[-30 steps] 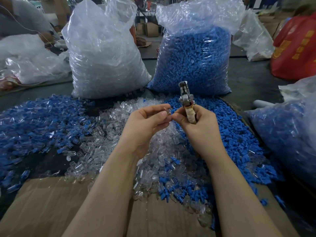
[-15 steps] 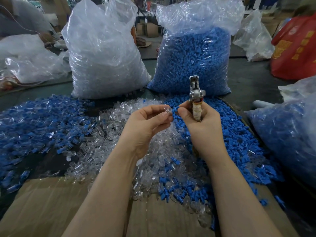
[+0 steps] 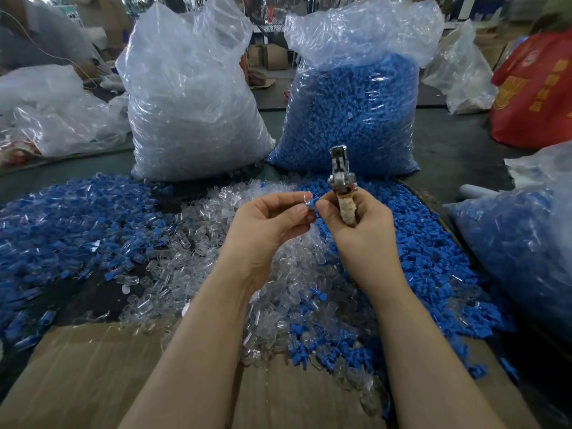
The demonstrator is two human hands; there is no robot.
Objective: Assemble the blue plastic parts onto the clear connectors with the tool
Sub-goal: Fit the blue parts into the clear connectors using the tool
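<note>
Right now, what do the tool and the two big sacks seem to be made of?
Tool: its head looks like bare grey metal with a dull shine; the handle seems wrapped in pale tape or cord. Sacks: thin clear plastic film, crinkled and glossy, contents showing through.

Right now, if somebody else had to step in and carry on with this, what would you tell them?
Left hand: pinches a clear connector at its fingertips.
Right hand: grips the tool upright by its wrapped handle, and its thumb and forefinger pinch a blue part against the connector.
Supplies: loose clear connectors mid-table, loose blue parts to the right, a mixed pile to the left, full bags behind.
Done: the two pieces are brought together.
Left: probably press them with the tool, then repeat.
</note>
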